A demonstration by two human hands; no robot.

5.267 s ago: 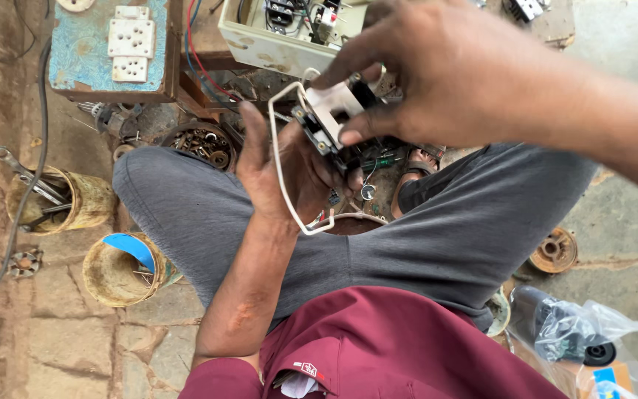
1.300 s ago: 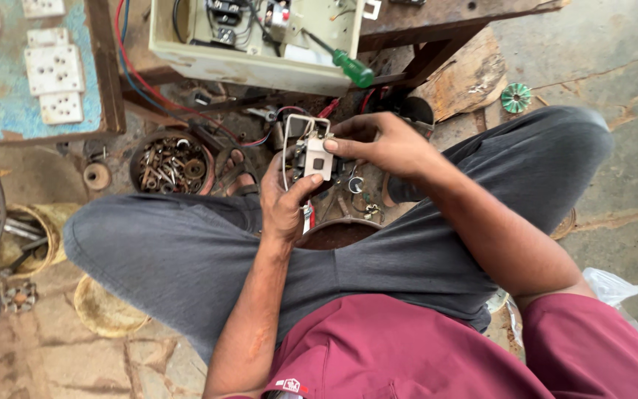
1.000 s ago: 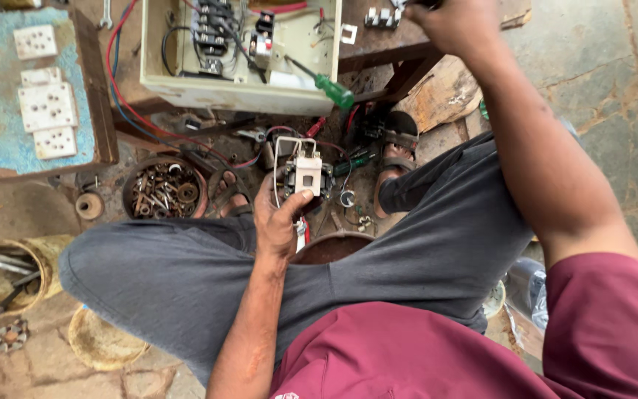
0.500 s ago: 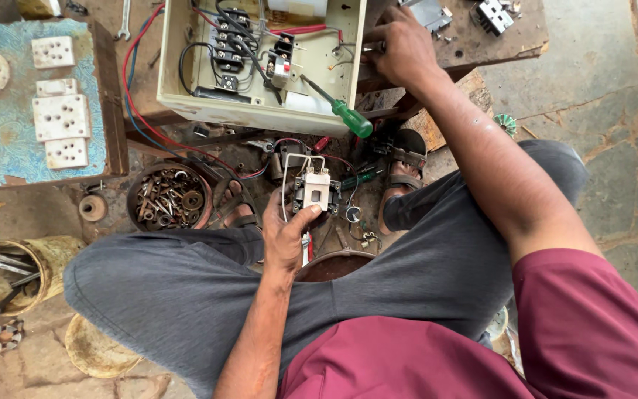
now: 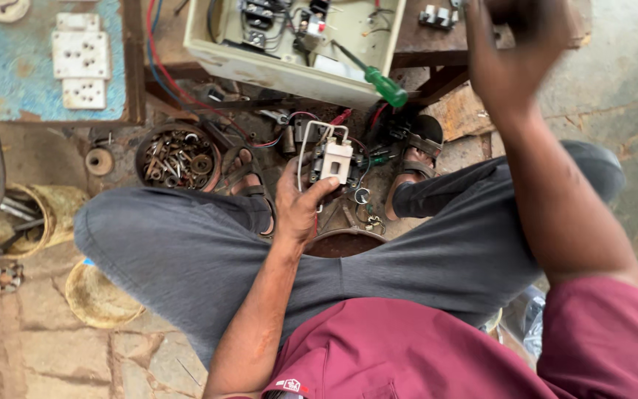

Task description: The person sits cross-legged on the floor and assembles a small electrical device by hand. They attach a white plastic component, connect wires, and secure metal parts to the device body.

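Our left hand (image 5: 298, 208) pinches the small white switch part (image 5: 331, 161) between thumb and fingers, above our lap, its white wire (image 5: 306, 144) looping up. It looks light, rigid and brittle, so we judge the plastic body the safest grip, not the wire. Our right hand (image 5: 515, 52) is raised near the open electrical box (image 5: 289, 70); its fingers are blurred, so we cannot tell their state.

A stone-slab floor (image 5: 46, 347) carries most of the clutter: just left of the left hand's fingers (image 5: 319, 193) stands a round tin of nuts and washers (image 5: 179, 157), and farther left two worn yellowish tubs (image 5: 97, 295). Beyond those fingers a low wooden surface (image 5: 422, 55) bears an open cream switch box (image 5: 297, 41), with a green-handled screwdriver (image 5: 378, 77) lying across its rim.
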